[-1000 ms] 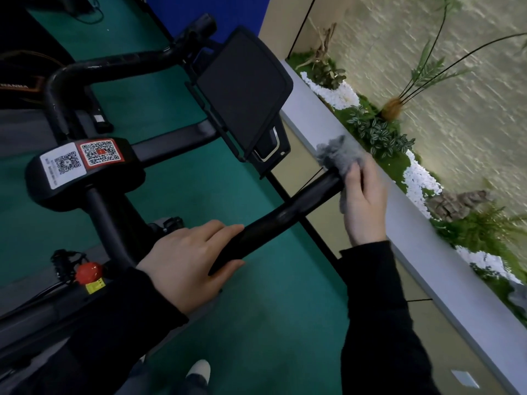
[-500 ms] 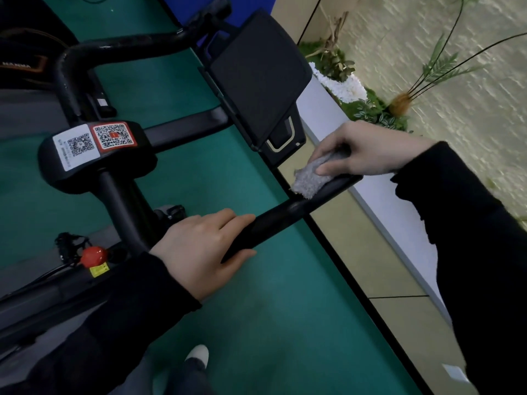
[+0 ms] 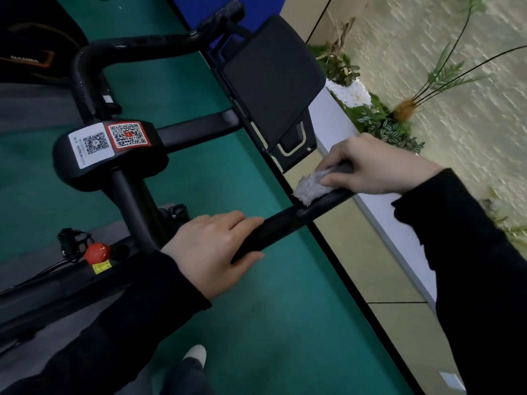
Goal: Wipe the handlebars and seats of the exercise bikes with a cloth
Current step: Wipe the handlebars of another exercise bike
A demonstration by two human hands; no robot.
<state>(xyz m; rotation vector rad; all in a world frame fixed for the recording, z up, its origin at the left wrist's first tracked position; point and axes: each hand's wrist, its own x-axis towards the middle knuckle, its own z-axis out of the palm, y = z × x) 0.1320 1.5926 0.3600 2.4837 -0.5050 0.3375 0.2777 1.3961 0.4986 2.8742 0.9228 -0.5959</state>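
Note:
The near black handlebar [image 3: 285, 223] of an exercise bike runs from lower left up to the right. My left hand [image 3: 211, 249] grips its lower part, fingers over the top and thumb beneath. My right hand [image 3: 368, 163] reaches in from the right and holds a grey cloth [image 3: 310, 186] against the bar's far end, fingers curled over the tip. The far handlebar [image 3: 85, 72] curves along the upper left. A black tablet holder [image 3: 271, 81] sits at the top centre. No seat is visible.
A hub with two QR stickers [image 3: 109, 141] tops the black stem. A red knob [image 3: 97, 253] sits on the frame at lower left. Green floor [image 3: 285, 323] lies below. A white ledge [image 3: 379, 218] and planter with plants [image 3: 382, 121] border the right.
My right hand turned from below the bar's tip to over it from the right a second ago. Since half a second ago it and the cloth have barely shifted. My left hand kept its grip.

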